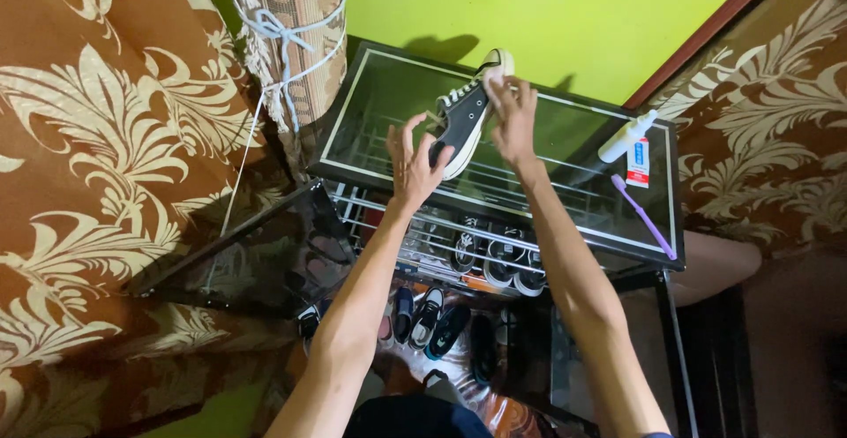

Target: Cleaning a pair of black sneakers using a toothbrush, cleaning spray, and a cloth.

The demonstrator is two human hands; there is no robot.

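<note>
Black canvas and white rubber make up the low-top sneaker (466,120) that both hands hold just above the glass-topped shoe cabinet (520,209), toe end pointing away toward the lime-green wall (547,14). The left hand (413,160) cups the heel end, thumb and palm against the shoe while its fingers stand spread and partly lifted — a loose, supporting hold, not a clamp. The right hand (512,120) closes its fingertips on the toe end and the white sole edge, wrist bent down over it.

The sneaker appears tilted on its side and raised off the glass, though whether any part of the sole touches the top cannot be told from this angle. To the right on the glass lie a white spray bottle (628,136), a small white tube with a red and blue label (638,163) and a purple toothbrush (644,217), all well apart from the shoe and untouched. Beneath the glass, wire shelves carry more sneakers (494,262).

The step in hand looks like turning or positioning the shoe. A next move would call for one hand steadying it alone, so the other can let go.
</note>
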